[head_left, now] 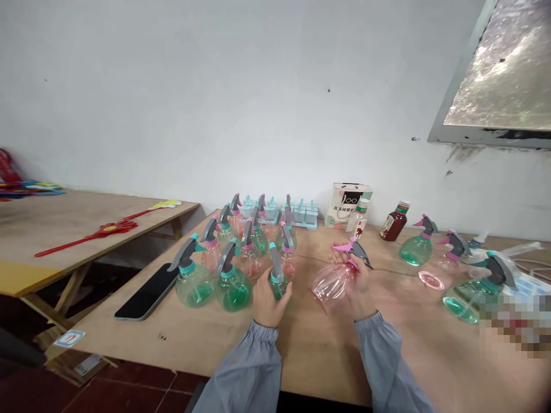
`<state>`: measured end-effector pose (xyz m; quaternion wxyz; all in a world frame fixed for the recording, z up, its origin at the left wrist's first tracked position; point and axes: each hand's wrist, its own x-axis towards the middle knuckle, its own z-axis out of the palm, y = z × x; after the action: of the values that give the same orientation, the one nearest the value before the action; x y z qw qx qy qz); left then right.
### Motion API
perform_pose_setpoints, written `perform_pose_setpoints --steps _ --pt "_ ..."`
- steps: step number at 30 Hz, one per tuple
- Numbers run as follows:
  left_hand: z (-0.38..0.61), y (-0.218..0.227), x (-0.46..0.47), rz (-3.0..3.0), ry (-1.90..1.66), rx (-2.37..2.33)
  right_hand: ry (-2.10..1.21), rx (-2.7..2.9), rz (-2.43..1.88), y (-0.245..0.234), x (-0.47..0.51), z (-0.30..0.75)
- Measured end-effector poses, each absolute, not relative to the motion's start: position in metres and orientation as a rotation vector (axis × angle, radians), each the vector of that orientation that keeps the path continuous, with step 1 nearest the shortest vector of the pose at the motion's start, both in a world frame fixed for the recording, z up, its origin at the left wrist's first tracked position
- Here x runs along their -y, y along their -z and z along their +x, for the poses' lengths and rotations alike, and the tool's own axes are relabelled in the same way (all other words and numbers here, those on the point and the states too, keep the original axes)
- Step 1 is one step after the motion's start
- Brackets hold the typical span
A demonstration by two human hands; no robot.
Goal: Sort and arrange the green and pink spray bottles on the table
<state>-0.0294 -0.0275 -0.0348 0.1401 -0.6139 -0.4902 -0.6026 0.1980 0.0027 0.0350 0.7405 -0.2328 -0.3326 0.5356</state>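
Left hand (267, 303): fingers curled closed around the body of a green spray bottle (278, 269), which stands upright on the wooden table (318, 350) at the right edge of a cluster of bottles (232, 284). Right hand (362, 293): fingers wrapped around the neck of a pink spray bottle (330, 282), which is tipped onto its side with its base toward the left hand. Contact between its base and the table cannot be told. A phone (148, 291) lies left of the cluster.
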Motion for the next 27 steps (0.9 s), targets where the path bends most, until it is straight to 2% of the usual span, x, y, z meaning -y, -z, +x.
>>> perform_pose_setpoints --steps 4,8,27 --pt "-0.030 0.036 0.028 -1.792 1.751 1.442 -1.234 0.704 -0.533 -0.024 0.000 0.194" --pt "-0.029 0.034 0.029 -1.805 1.795 1.416 -1.157 0.751 -0.574 -0.019 0.005 0.203" --pt "-0.026 0.038 0.026 -1.882 1.980 1.389 -1.182 0.830 -0.641 -0.022 0.013 0.193"
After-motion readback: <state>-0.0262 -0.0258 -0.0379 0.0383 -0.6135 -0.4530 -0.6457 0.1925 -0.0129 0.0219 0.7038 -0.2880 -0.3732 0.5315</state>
